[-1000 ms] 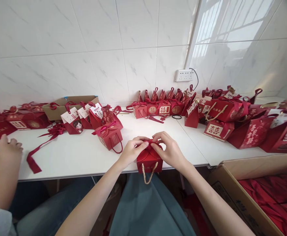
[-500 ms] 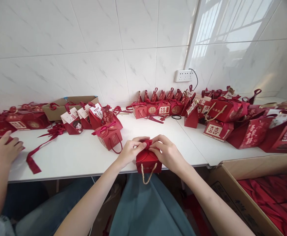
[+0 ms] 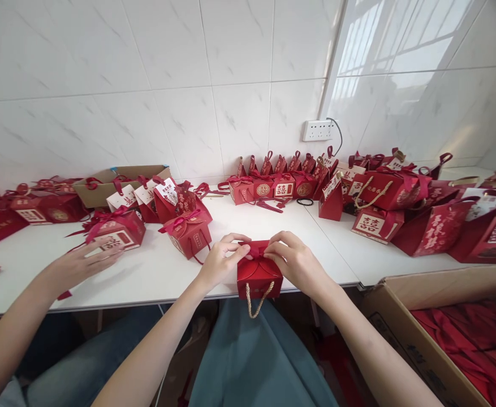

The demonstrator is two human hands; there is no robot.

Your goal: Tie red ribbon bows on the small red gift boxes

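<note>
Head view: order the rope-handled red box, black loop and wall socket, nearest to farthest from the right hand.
1. Rope-handled red box, touched by the right hand.
2. Black loop, farther back on the table.
3. Wall socket, up on the tiles.

looks like a small hand-packing workroom: plain white tiled wall (image 3: pixel 167 85), a long white bench (image 3: pixel 273 229) crowded end to end with red gift boxes (image 3: pixel 375 223) and loose ribbon (image 3: pixel 268 206), an open cardboard carton (image 3: pixel 404 333) of red stock beside it, one wall socket (image 3: pixel 316 130).
</note>
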